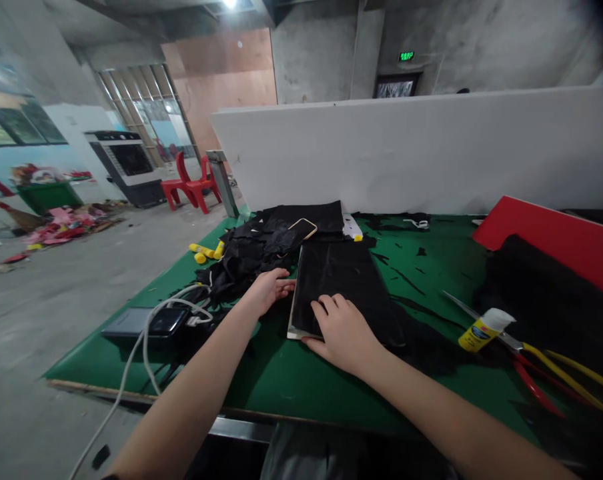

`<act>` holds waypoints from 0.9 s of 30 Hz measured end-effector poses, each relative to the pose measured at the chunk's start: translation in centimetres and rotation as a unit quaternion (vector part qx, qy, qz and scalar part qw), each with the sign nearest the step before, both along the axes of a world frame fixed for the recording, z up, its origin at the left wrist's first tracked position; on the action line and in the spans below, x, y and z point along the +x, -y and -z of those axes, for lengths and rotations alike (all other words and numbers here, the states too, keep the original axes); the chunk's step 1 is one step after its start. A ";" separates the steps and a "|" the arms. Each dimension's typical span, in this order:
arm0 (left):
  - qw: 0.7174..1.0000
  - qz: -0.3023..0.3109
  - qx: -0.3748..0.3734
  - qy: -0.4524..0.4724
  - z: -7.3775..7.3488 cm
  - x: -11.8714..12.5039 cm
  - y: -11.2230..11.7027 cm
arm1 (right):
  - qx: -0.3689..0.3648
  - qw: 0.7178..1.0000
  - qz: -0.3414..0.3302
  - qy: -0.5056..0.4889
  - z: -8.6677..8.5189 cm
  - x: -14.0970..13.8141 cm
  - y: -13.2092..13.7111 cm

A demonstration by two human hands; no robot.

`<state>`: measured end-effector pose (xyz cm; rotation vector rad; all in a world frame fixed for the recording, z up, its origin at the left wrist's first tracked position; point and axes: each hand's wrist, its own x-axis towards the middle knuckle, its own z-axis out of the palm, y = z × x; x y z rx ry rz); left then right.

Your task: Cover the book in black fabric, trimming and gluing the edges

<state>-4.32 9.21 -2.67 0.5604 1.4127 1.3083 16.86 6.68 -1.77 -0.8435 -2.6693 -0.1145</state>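
Note:
A flat book-like block [344, 280] covered in black cloth lies on the green table, its pale edge showing at the left and front. My left hand [274, 290] is at its left side with fingers stretched out, the fingertips against or just under the edge. My right hand [344, 327] grips the near left corner, fingers on the black top and thumb along the front edge. Loose black cloth scraps [241, 260] lie beyond my left hand. To the right are a yellow glue stick [484, 330] and scissors [524, 350] with red and yellow handles.
A phone [304, 229] rests on black cloth at the back. Yellow glue sticks [206, 252] lie left of the scraps. A power bank [146, 323] with a white cable is near the left edge. A red board [556, 240] and white panel [411, 153] stand behind.

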 end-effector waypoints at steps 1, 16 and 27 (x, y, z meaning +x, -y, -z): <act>1.000 -0.002 0.005 -0.003 -0.1 0.0 0.0 | 0.000 1.000 -0.002 -0.005 0.0 0.1 -0.1; 0.993 -0.047 0.082 -0.064 -1.4 2.1 0.9 | -0.004 0.998 0.006 -0.062 -0.2 0.8 -2.2; 0.987 -0.059 0.115 0.096 -2.2 1.4 0.8 | -0.014 0.994 -0.009 -0.111 -0.6 1.1 -1.8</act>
